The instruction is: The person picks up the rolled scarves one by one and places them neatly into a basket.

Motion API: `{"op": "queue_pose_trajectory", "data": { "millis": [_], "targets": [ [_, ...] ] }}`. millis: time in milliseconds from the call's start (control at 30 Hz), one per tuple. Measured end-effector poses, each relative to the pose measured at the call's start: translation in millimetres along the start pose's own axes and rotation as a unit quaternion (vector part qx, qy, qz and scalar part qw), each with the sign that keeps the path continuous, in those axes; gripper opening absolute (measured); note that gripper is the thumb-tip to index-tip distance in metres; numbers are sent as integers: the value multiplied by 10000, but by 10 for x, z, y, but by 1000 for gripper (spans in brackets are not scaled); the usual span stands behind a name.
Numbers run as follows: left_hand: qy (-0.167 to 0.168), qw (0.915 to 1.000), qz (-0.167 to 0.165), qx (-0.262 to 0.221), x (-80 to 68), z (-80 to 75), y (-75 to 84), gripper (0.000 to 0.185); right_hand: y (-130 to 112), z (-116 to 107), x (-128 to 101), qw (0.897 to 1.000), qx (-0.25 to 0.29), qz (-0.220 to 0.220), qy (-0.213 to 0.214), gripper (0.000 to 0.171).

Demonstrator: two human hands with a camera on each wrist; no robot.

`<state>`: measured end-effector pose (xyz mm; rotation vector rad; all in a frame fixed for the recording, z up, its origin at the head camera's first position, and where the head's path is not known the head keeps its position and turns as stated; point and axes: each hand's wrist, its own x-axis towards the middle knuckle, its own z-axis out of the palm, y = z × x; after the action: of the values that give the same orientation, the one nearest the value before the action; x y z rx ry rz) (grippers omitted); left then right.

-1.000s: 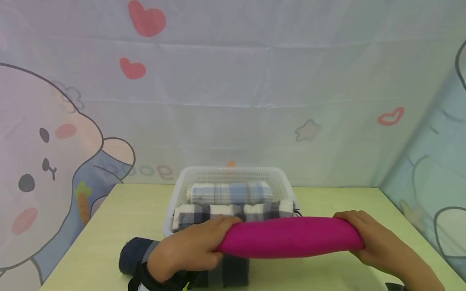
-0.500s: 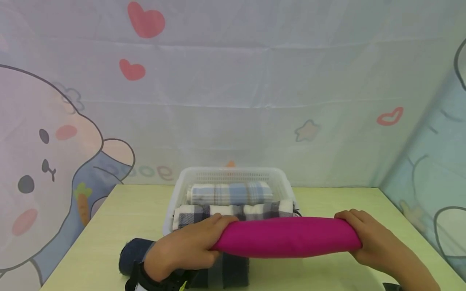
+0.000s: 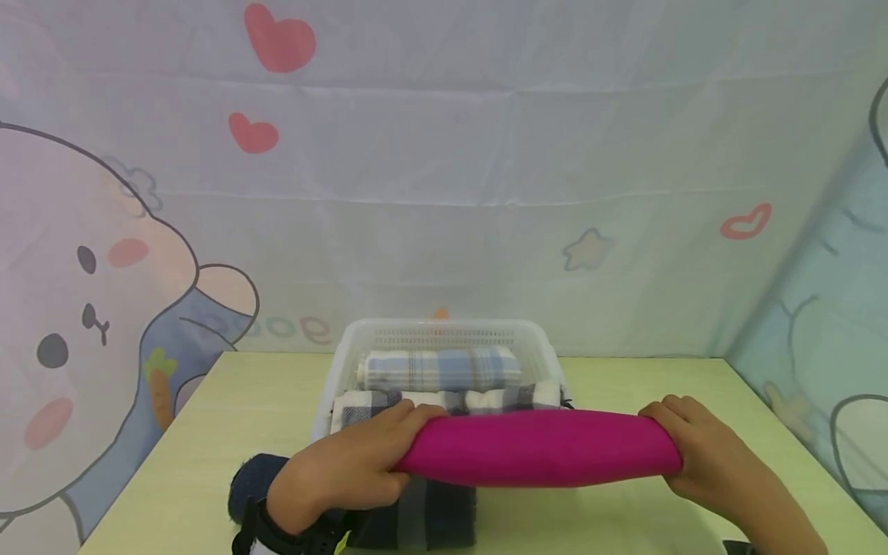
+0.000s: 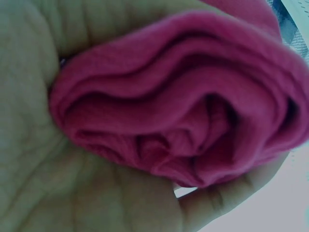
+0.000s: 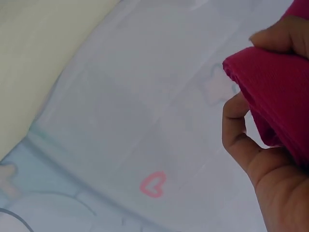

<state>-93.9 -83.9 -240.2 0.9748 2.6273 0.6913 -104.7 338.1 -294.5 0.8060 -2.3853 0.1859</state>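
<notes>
You had your left hand [image 3: 347, 474] and right hand [image 3: 701, 455] clamped round the ends of that rolled magenta cloth [image 3: 537, 459], held just before the white plastic basket [image 3: 326, 408], so a slack grip could've unrolled it.

A pale green table [image 3: 208, 432] carries a white basket [image 3: 444, 333] and a dark folded cloth [image 3: 423, 520].

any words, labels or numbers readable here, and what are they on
Backdrop sheet: a few coloured letter-like shapes just left of the white basket, partly hidden and too blurred to read.
Magenta rolled cloth, held at its ends by the left hand and right hand: no text.
Rolled plaid cloths in the basket: no readable label.
</notes>
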Motion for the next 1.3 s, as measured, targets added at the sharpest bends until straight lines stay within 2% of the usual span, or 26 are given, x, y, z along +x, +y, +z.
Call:
{"op": "queue_pose_trajectory", "data": {
  "millis": [167, 267, 467, 667, 800, 1100, 1300],
  "targets": [
    [-11, 10000, -70, -21, -14, -30, -13, 69, -41, -4, 34, 9999, 46, -105, 107, 77],
    [8, 9999, -95, -39, -25, -34, -32, 68, -83, -6, 45, 9999, 35, 95, -79, 79],
    [159, 9999, -28, -9, -38, -32, -55, 66, -122, 11, 52, 9979, -36, 478, -437, 67],
    [378, 9990, 56, 245, -37, -40, -34, 71, -110, 49, 38, 9988, 129, 377, -271, 72],
    [478, 9981, 74, 370, -31, -40, -46, 74, -103, 68, 28, 9987, 225, 329, -332, 73],
    [648, 9970, -112, 410, -62, -57, -94, 72, -168, 65, 47, 9970, 394, 412, -527, 77],
    [721, 9962, -247, 417, -79, -74, -118, 69, -195, 73, 70, 9974, 515, 323, -383, 78]
  ]
}}
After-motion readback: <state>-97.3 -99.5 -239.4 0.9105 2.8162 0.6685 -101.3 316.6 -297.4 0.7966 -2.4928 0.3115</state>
